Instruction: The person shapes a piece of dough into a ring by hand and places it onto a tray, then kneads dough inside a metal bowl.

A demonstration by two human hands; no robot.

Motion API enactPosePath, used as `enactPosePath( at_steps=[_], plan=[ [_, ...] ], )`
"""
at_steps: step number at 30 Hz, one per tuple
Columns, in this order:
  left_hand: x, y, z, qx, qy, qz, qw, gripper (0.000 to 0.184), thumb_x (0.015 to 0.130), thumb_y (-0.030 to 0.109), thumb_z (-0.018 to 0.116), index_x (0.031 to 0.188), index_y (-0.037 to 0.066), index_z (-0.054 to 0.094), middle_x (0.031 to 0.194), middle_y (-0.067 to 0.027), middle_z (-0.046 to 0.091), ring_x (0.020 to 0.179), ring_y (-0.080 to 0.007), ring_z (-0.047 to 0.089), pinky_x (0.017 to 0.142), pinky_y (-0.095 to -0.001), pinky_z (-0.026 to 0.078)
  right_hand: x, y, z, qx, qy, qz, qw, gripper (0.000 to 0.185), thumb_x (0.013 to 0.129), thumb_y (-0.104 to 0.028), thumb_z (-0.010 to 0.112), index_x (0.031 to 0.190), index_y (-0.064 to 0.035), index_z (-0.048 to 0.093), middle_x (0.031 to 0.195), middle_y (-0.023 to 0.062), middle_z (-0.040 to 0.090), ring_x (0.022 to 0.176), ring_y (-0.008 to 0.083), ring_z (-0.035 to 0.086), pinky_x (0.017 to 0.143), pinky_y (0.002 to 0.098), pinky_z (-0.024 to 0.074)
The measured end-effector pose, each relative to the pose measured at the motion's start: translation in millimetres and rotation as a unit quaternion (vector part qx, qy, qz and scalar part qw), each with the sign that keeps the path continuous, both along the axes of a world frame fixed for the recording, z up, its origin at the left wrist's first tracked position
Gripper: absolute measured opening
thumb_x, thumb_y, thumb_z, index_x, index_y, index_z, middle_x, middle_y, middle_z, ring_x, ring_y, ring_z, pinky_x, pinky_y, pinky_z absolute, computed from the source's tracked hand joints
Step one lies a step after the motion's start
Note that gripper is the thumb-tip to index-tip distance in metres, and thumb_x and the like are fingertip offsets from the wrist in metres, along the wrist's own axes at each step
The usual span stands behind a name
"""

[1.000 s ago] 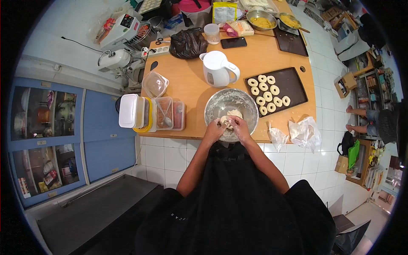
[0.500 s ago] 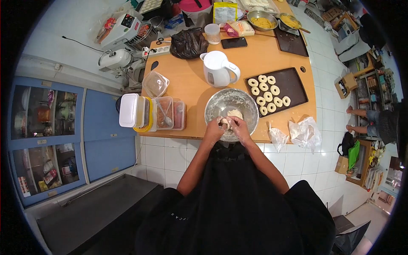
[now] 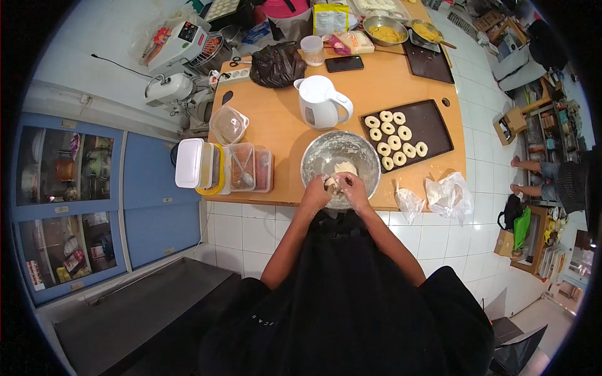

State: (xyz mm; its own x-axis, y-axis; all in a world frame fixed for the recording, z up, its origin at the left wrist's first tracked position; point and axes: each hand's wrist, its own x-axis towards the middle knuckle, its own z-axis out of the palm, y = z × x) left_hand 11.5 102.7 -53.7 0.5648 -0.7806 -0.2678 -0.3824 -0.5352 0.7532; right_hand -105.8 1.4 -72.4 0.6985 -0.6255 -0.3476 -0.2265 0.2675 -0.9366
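Over the near side of a floury metal bowl [image 3: 311,156], my left hand [image 3: 316,195] and my right hand [image 3: 354,190] are close together, fingers bent round a small piece of dough [image 3: 331,182]. Both hands grip it, and their fingers partly hide it. Flour dusts the fingers. Another lump of dough [image 3: 345,167] lies in the bowl just beyond my fingertips. Right of the bowl, a dark baking tray [image 3: 431,130] carries several dough rings [image 3: 394,142], grouped toward its left side.
A white electric kettle [image 3: 318,103] stands behind the bowl. Plastic containers [image 3: 242,164] line the table's left end. Plastic bags [image 3: 448,195] hang over the front edge at right. Farther back are a black bag [image 3: 278,64], a phone [image 3: 344,63] and a pan [image 3: 385,31] of yellow food.
My fingers have shifted slightly around the piece of dough, and its visible shape differs a little. Both hands stay over the bowl. The tray and its dough rings look the same.
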Motion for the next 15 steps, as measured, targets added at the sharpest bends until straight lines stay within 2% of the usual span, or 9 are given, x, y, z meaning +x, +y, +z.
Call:
enactPosePath(
  at_steps=[1, 3, 6, 9, 10, 13, 15],
  plan=[
    [0, 0, -2, 0.017, 0.010, -0.014, 1.000, 0.025, 0.082, 0.011, 0.064, 0.102, -0.004, 0.063, 0.093, -0.0221, 0.067, 0.089, -0.0303, 0.067, 0.080, -0.0369, 0.050, 0, 0, -2, -0.002, -0.005, 0.001, 1.000, 0.022, 0.095, -0.018, 0.063, 0.107, 0.0005, 0.067, 0.091, 0.0002, 0.065, 0.079, 0.0069, 0.056, 0.073, 0.0237, 0.0469],
    [1, 1, -10, -0.039, 0.052, 0.013, 0.998, 0.027, 0.082, 0.011, 0.064, 0.103, -0.006, 0.061, 0.093, -0.0201, 0.067, 0.087, -0.0274, 0.066, 0.080, -0.0362, 0.050, 0, 0, -3, -0.005, -0.015, 0.000, 1.000, 0.024, 0.096, -0.020, 0.062, 0.108, 0.0000, 0.066, 0.092, 0.0000, 0.065, 0.081, 0.0074, 0.056, 0.073, 0.0238, 0.0469],
    [2, 2, -22, -0.065, 0.084, 0.054, 0.993, 0.030, 0.082, 0.010, 0.063, 0.106, -0.007, 0.059, 0.095, -0.0183, 0.067, 0.088, -0.0244, 0.065, 0.082, -0.0360, 0.050, -2, 1, -1, 0.144, -0.003, -0.033, 0.989, 0.026, 0.096, -0.022, 0.062, 0.112, -0.0013, 0.064, 0.094, -0.0003, 0.065, 0.083, 0.0081, 0.057, 0.075, 0.0242, 0.0474],
    [2, 0, -24, -0.065, 0.116, 0.077, 0.988, 0.034, 0.082, 0.009, 0.063, 0.111, -0.008, 0.058, 0.099, -0.0181, 0.067, 0.091, -0.0244, 0.065, 0.083, -0.0356, 0.050, -4, 6, -14, 0.247, -0.053, -0.036, 0.967, 0.032, 0.095, -0.030, 0.064, 0.116, -0.0046, 0.063, 0.093, -0.0011, 0.062, 0.079, 0.0087, 0.056, 0.070, 0.0236, 0.0461],
    [2, 0, -22, -0.065, 0.130, 0.083, 0.986, 0.036, 0.082, 0.009, 0.063, 0.113, -0.008, 0.058, 0.100, -0.0182, 0.067, 0.092, -0.0247, 0.065, 0.083, -0.0355, 0.050, -5, 6, -16, 0.226, -0.046, -0.031, 0.972, 0.031, 0.095, -0.029, 0.063, 0.114, -0.0040, 0.064, 0.092, -0.0013, 0.062, 0.079, 0.0083, 0.056, 0.070, 0.0236, 0.0458],
    [6, 4, -17, -0.032, 0.104, 0.050, 0.993, 0.042, 0.080, 0.019, 0.067, 0.115, -0.004, 0.059, 0.106, -0.0239, 0.066, 0.102, -0.0354, 0.064, 0.089, -0.0399, 0.049, -3, 6, -16, 0.161, -0.031, -0.012, 0.986, 0.028, 0.096, -0.026, 0.062, 0.111, -0.0025, 0.064, 0.092, -0.0014, 0.063, 0.081, 0.0073, 0.056, 0.072, 0.0234, 0.0455],
    [5, 2, -14, -0.006, 0.104, 0.038, 0.994, 0.042, 0.081, 0.015, 0.065, 0.117, -0.007, 0.058, 0.104, -0.0224, 0.067, 0.098, -0.0300, 0.065, 0.086, -0.0372, 0.049, -2, 2, -14, 0.111, -0.026, 0.001, 0.993, 0.025, 0.097, -0.023, 0.061, 0.110, -0.0015, 0.064, 0.093, -0.0009, 0.064, 0.086, 0.0065, 0.058, 0.077, 0.0233, 0.0458]
  ],
)
